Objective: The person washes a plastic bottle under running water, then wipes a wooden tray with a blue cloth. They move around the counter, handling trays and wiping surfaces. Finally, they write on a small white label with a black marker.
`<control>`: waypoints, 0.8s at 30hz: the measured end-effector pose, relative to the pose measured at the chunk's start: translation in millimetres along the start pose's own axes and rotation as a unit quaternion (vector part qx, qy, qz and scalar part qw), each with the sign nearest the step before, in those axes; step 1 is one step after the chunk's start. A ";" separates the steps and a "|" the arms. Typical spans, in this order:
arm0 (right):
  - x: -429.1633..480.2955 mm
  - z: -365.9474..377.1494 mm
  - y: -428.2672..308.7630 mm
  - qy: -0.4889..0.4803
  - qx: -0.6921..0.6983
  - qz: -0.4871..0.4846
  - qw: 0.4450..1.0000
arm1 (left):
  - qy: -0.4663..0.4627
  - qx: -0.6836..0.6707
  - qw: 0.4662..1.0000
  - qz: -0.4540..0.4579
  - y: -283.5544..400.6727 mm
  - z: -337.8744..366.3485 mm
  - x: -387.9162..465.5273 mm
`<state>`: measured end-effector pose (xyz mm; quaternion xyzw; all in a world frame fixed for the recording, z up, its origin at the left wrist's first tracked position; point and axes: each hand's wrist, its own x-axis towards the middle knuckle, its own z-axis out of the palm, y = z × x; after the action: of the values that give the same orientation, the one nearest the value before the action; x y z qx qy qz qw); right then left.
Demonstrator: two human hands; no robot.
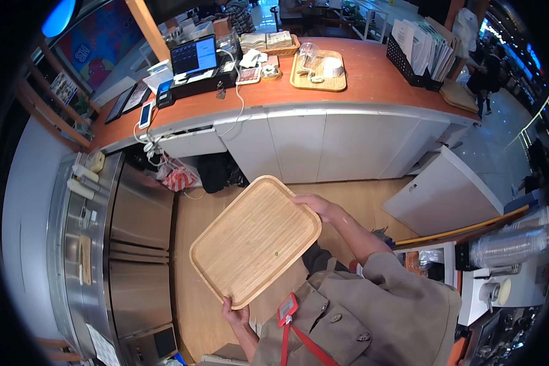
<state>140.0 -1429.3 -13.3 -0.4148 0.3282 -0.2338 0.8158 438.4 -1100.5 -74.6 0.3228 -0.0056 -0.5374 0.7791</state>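
A rectangular wooden tray with rounded corners and a raised rim is held out before me, tilted across the view. My right hand grips its upper right edge, the thumb over the rim. At the lower left corner, my left hand holds the rim with the thumb on top. A small green scrap lies on the tray's surface. The fingers beneath the tray are hidden. A red badge holder on a red lanyard hangs at my chest, near the tray's lower edge.
Ahead runs a counter with a second wooden tray holding a plastic cup, a till screen and a file rack. A cabinet door juts out at right. Steel fridges stand left; stacked plastic lids or cups stand right.
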 end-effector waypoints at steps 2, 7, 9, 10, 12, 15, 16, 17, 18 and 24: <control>35.2 -58.3 -59.6 0.046 -0.205 -0.029 0.977 | -0.006 0.007 1.000 -0.011 -23.3 27.2 59.2; 133.9 -202.2 -204.8 0.484 -0.598 -0.191 0.610 | -0.051 0.041 0.996 -0.054 -50.8 88.3 162.8; 146.2 -243.3 -233.2 0.514 -0.590 -0.149 0.604 | -0.077 0.041 0.994 -0.063 -50.0 109.7 186.8; 149.1 -256.1 -237.9 0.535 -0.581 -0.090 0.606 | -0.088 0.021 0.993 -0.075 -48.3 119.7 196.8; 145.4 -275.3 -238.1 0.555 -0.554 -0.117 0.610 | -0.046 0.048 0.996 -0.057 -45.8 141.3 216.6; 126.9 -292.6 -220.5 0.631 -0.506 -0.137 0.572 | -0.054 0.063 0.994 -0.064 -45.9 174.0 253.3; 118.4 -296.9 -212.8 0.652 -0.494 -0.149 0.556 | -0.059 0.072 0.993 -0.070 -42.1 183.1 263.8; 110.8 -301.1 -206.2 0.687 -0.487 -0.168 0.512 | -0.057 0.081 0.992 -0.079 -40.8 191.8 274.7; 103.3 -304.1 -199.3 0.712 -0.458 -0.188 0.498 | -0.055 0.089 0.991 -0.087 -41.6 200.1 287.1; 58.4 -319.0 -165.8 0.551 0.321 -0.282 0.717 | -0.072 0.149 0.974 -0.157 -49.8 226.3 377.7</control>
<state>-71.4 -1725.0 -36.1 0.0005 0.4930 -0.7314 0.4712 475.9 -1541.2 -48.5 0.3922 -0.0909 -0.6678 0.6260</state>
